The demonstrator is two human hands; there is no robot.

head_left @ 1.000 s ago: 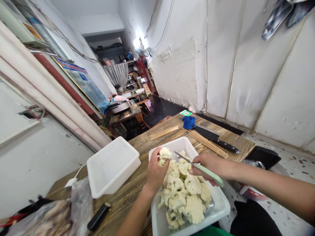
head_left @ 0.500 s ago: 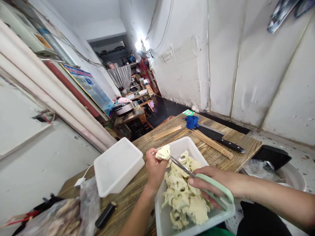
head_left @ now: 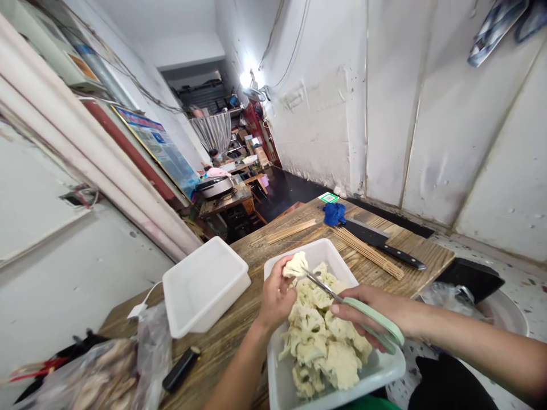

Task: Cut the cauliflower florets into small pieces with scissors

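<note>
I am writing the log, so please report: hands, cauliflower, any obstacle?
Left hand gripping cauliflower floret. Right hand holding green-handled scissors, blades at floret. More cauliflower in white tray below; nothing seen in the way.

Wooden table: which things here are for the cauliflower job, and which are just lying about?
In the job:
green-handled scissors in right hand
cauliflower piece in left hand
tub of cauliflower beneath

Apparently just lying about:
knife
blue bundle
thin sticks
white container

Wooden table [head_left: 213, 353] | white tub [head_left: 205, 285] | knife [head_left: 380, 240] (black-handled) | bundled skewers [head_left: 368, 250] | black cylinder [head_left: 182, 370] | QR card [head_left: 329, 197]
</note>
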